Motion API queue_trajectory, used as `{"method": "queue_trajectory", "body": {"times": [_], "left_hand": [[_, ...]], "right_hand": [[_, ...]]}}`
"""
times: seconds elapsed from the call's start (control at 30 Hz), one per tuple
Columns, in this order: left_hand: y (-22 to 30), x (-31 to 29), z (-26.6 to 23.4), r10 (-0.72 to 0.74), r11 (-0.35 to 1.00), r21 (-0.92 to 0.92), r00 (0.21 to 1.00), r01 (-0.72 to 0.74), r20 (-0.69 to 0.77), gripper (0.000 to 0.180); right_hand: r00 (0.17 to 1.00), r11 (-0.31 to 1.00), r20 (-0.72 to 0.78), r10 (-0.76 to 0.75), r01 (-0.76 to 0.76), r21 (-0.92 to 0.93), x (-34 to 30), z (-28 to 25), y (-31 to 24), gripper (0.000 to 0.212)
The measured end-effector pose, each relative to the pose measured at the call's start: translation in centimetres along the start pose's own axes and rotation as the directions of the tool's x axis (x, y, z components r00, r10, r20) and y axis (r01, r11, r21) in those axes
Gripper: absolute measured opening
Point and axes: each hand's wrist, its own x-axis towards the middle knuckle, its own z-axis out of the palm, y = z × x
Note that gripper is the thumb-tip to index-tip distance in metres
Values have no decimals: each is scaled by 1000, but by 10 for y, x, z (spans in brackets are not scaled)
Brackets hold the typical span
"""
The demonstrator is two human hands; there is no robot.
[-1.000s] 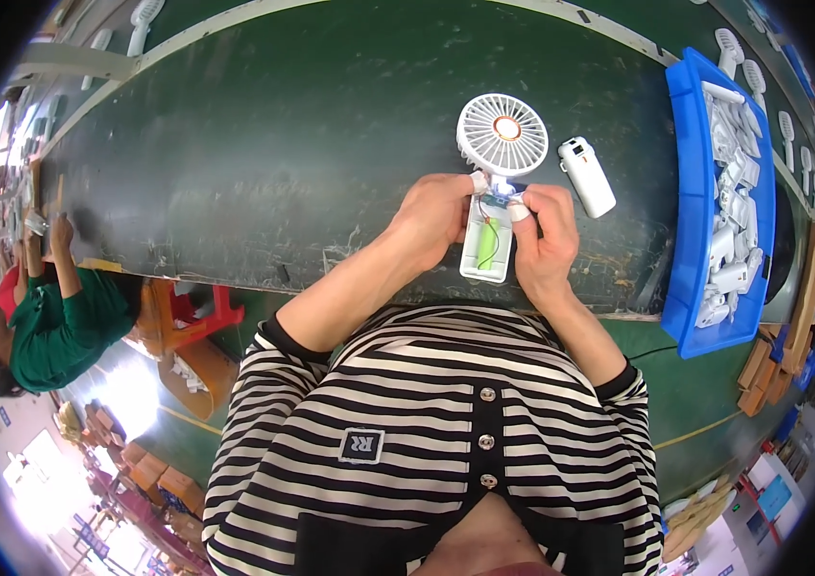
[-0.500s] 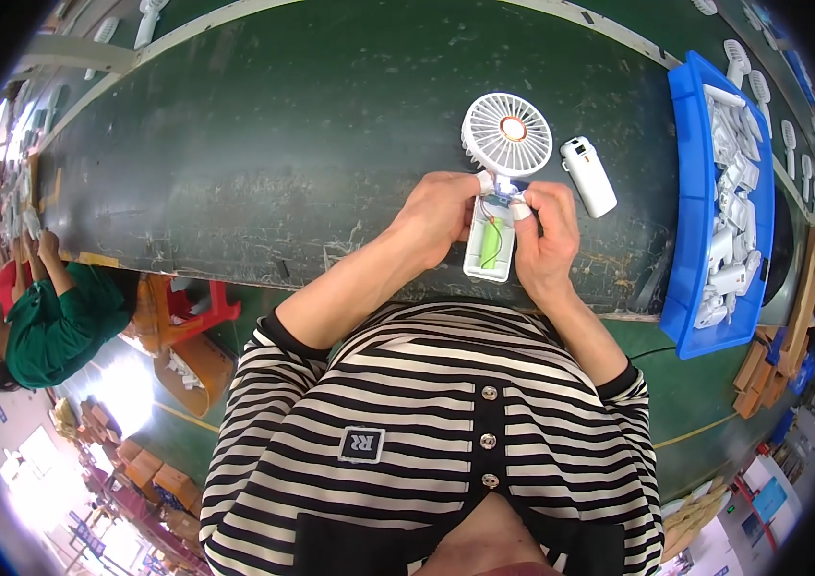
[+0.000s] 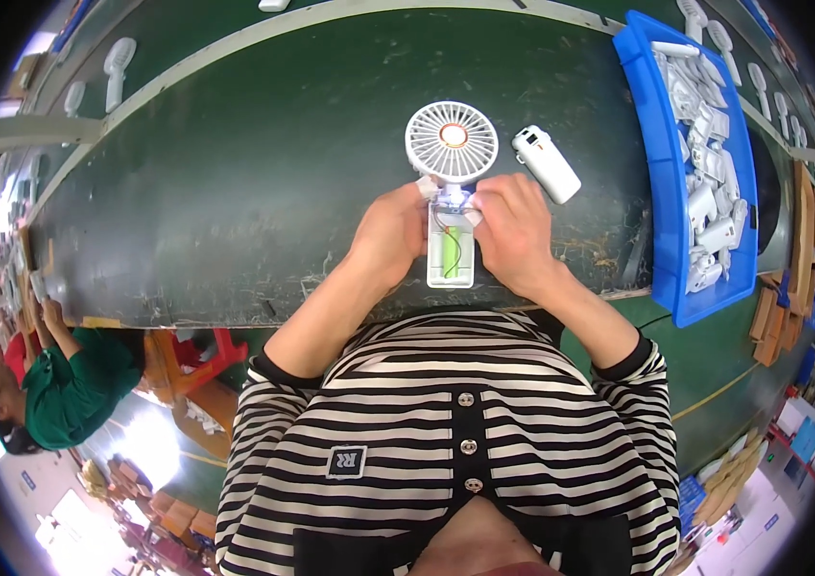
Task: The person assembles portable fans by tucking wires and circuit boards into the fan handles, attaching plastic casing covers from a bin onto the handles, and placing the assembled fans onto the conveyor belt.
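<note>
A white handheld fan (image 3: 452, 142) with a round grille lies between my hands, its head pointing away from me. Its handle is open, showing a green battery cell (image 3: 451, 252) and thin dark wires. My left hand (image 3: 392, 233) grips the left side of the fan's neck, with white wrapping on the thumb. From the right, my right hand (image 3: 515, 230) pinches at the same neck, a white wrap on a finger too. What exactly the fingertips press there is too small to make out. A white handle cover (image 3: 550, 165) rests on the table beyond my right hand.
The dark green worktable (image 3: 263, 173) has a pale raised edge at the far side. A blue bin (image 3: 662, 182) full of white plastic parts stands at the right. Further fans (image 3: 119, 72) lie past the edge. At the far left a person in green (image 3: 81, 384) works.
The whole view has shifted, so the fan and the bin appear further left. My right hand has turned, its back now more upward. Both hands stay at the fan's neck.
</note>
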Motion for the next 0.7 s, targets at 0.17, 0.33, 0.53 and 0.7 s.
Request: {"method": "queue_trajectory", "body": {"times": [0.17,0.33,0.53,0.7], "left_hand": [[1,5,-5,-8,1000,-13,999,8,46,33],[1,6,-12,-38,993,-110,994,49,105,32],[2,2,-4,-43,999,10,998,42,54,28],[-7,5,-9,-44,986,162,999,41,15,21]], "right_hand": [[998,999,53,-36,37,-19,1,-2,1,23],[995,997,60,-76,78,-28,3,-3,2,23],[988,989,88,-124,130,-64,3,-2,3,14],[985,988,132,-110,122,-91,3,-1,3,13]]}}
